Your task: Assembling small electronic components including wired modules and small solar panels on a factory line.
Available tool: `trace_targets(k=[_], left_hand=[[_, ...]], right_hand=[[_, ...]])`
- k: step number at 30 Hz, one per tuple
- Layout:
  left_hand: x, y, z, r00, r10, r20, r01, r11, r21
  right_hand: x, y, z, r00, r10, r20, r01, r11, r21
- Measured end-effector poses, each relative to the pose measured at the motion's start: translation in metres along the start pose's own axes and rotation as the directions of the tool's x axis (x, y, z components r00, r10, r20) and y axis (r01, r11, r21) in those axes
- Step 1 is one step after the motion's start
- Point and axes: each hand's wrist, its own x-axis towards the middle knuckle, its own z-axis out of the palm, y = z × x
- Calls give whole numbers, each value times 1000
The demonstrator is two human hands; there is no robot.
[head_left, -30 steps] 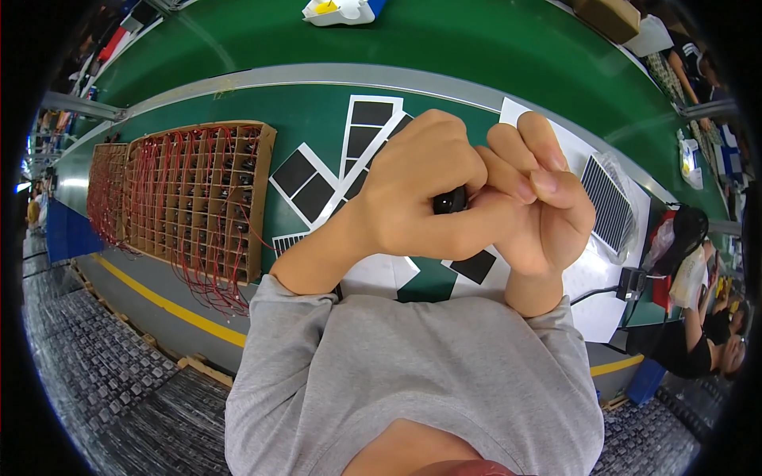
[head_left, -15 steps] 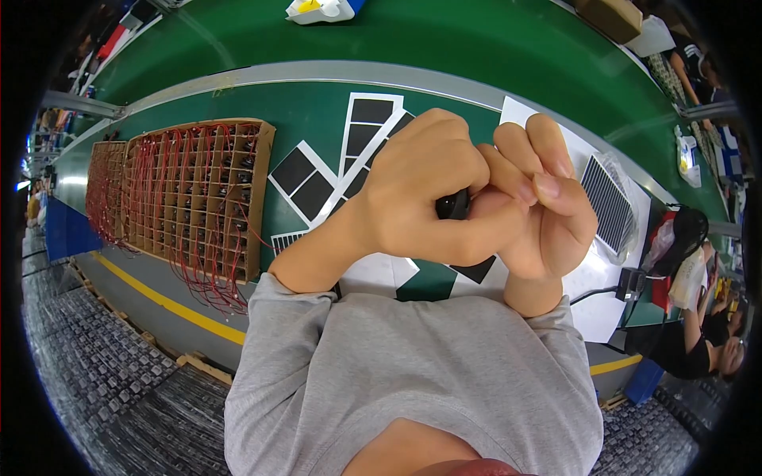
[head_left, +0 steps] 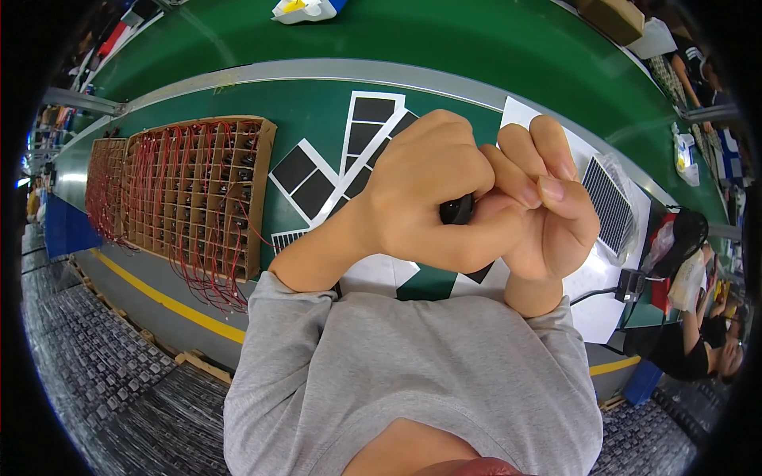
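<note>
My left hand [head_left: 425, 194] and my right hand [head_left: 544, 210] are pressed together above the green bench [head_left: 317, 99], close under the camera. Both close on a small black part [head_left: 456, 210], of which only a dark sliver shows between the fingers. Under the hands lie white sheets carrying black square pads [head_left: 369, 123]. My grey sleeves fill the lower middle of the view.
A cardboard grid tray [head_left: 194, 194] full of red-wired parts sits at the left, a second one [head_left: 103, 182] beyond it. A ribbed panel in clear wrap [head_left: 611, 202] lies at the right beside a black cable [head_left: 595, 295]. Another person [head_left: 698, 349] sits at the far right. A green conveyor belt [head_left: 444, 36] runs behind.
Both hands stay clasped on the black part with barely any shift. A white and yellow object on the conveyor has drifted left.
</note>
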Motion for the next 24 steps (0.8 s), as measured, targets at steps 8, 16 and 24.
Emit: trace_targets(k=[8, 16, 24], left_hand=[[0, 0, 0, 1000, 21, 8, -22, 1000, 22], [-1, 0, 1, 1000, 14, 2, -15, 1000, 22], [-1, 0, 1, 1000, 5, 1, -5, 1000, 21]], right_hand=[[0, 0, 1, 1000, -5, 9, 5, 1000, -15], [0, 0, 1, 1000, -11, -1, 11, 1000, -21], [0, 0, 2, 1000, -19, -25, 18, 999, -34]])
